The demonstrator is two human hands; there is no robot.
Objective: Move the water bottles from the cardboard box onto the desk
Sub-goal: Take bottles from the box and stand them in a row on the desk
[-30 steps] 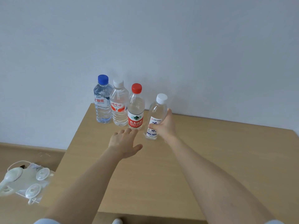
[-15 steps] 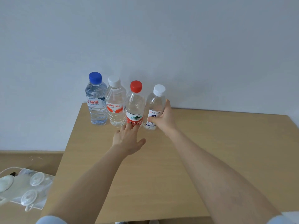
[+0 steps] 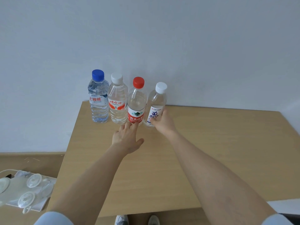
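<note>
Several water bottles stand in a row at the back left of the wooden desk (image 3: 211, 159): a blue-capped bottle (image 3: 98, 101), a white-capped bottle with an orange label (image 3: 117, 103), a red-capped bottle (image 3: 136, 106) and a small white-capped bottle (image 3: 155, 108). My right hand (image 3: 163, 122) grips the small bottle around its lower half; it leans slightly right with its base at the desk. My left hand (image 3: 127, 137) lies flat with straight fingers, fingertips touching the foot of the red-capped bottle. The cardboard box is out of view.
A white wall rises right behind the bottles. To the left, below the desk, a lower wooden surface (image 3: 29, 161) carries clear plastic items with suction cups (image 3: 27, 189). My shoes (image 3: 138, 220) show under the desk's front edge.
My right hand has carried the small bottle back and left into line beside the red-capped bottle. My left hand slid forward until its fingertips reached the red-capped bottle.
</note>
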